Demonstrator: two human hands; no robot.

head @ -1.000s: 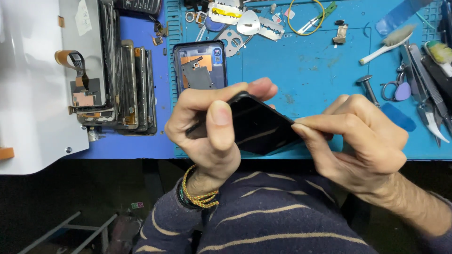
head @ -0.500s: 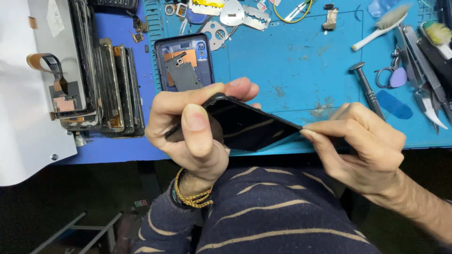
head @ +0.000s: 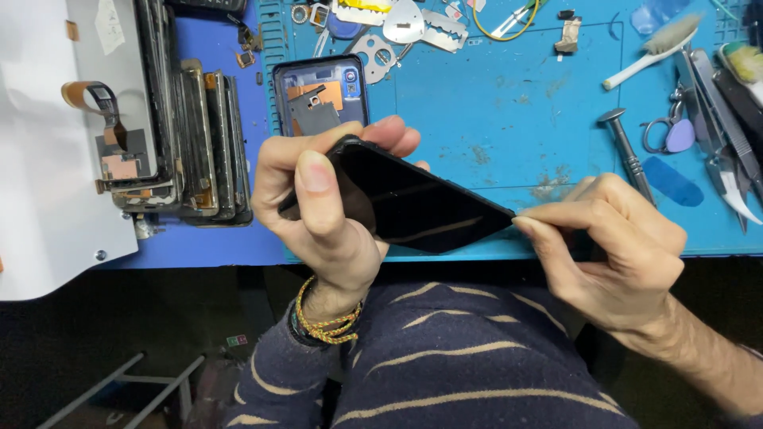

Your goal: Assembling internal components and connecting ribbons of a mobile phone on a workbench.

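A black phone (head: 421,202) with a dark glossy screen is tilted over the front edge of the blue work mat (head: 509,119). My left hand (head: 318,206) wraps around its left end, thumb lying on the glass. My right hand (head: 612,246) pinches at the phone's right corner with thumb and forefinger; whether a small tool sits between those fingers is hidden. Behind my left hand an opened phone frame (head: 322,91) lies on the mat, its orange and grey insides showing.
A stack of phone screens (head: 187,135) stands at the left beside a white panel (head: 48,159). Metal parts (head: 397,24), a yellow cable, a brush (head: 652,48), a screwdriver (head: 624,143), scissors and tweezers (head: 715,119) lie along the mat's back and right.
The view has shifted a little. My right hand has slid right along the phone's edge to its right corner. My left hand keeps its hold.
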